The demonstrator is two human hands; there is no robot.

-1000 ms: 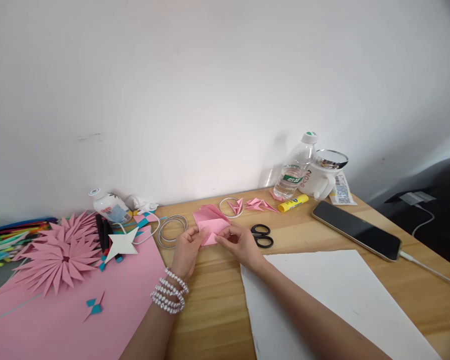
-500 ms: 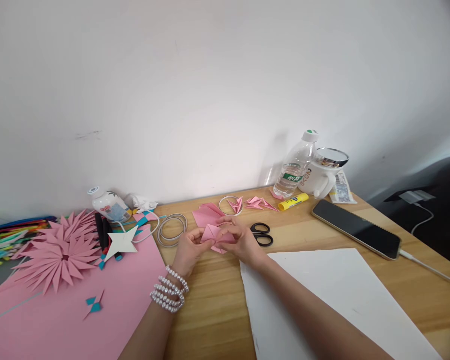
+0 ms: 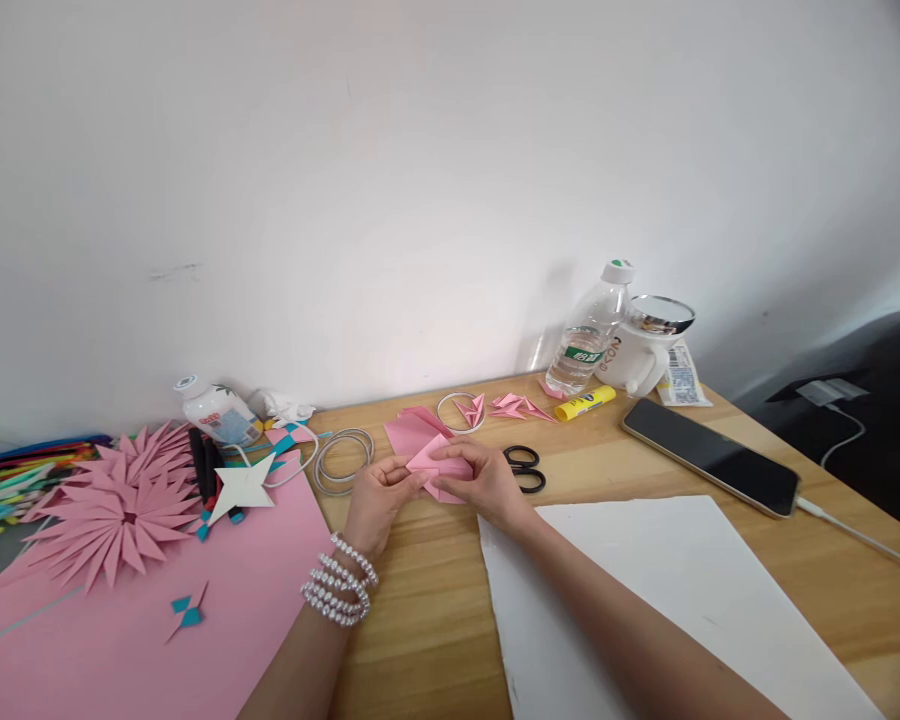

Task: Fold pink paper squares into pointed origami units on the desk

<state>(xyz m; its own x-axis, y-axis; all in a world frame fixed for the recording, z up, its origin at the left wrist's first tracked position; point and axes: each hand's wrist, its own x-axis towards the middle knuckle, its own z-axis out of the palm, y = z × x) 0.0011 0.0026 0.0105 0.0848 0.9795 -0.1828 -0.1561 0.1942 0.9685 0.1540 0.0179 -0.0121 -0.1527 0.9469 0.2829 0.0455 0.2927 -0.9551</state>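
Note:
Between my two hands is a folded piece of pink paper [image 3: 429,458] with creases and a raised pointed flap. My left hand [image 3: 381,498] pinches its left side between thumb and fingers; a beaded bracelet circles that wrist. My right hand [image 3: 487,485] grips the right side, its thumb low and its fingers laid over the paper. Just behind lies more pink paper [image 3: 407,425], partly covered by the held piece. Black-handled scissors [image 3: 525,470] rest close to the right of my right hand, their blades hidden.
Left, pink paper stars [image 3: 129,520] and a white star [image 3: 244,487] lie on a pink sheet [image 3: 255,620]. A white board [image 3: 645,580] is under my right forearm. Behind stand a water bottle [image 3: 589,335], a mug [image 3: 634,355] and a glue stick [image 3: 585,403]; a phone [image 3: 709,455] lies right.
The flap of the folded paper now stands higher and points up and to the right. Both hands keep hold of it, with the fingers shifted slightly.

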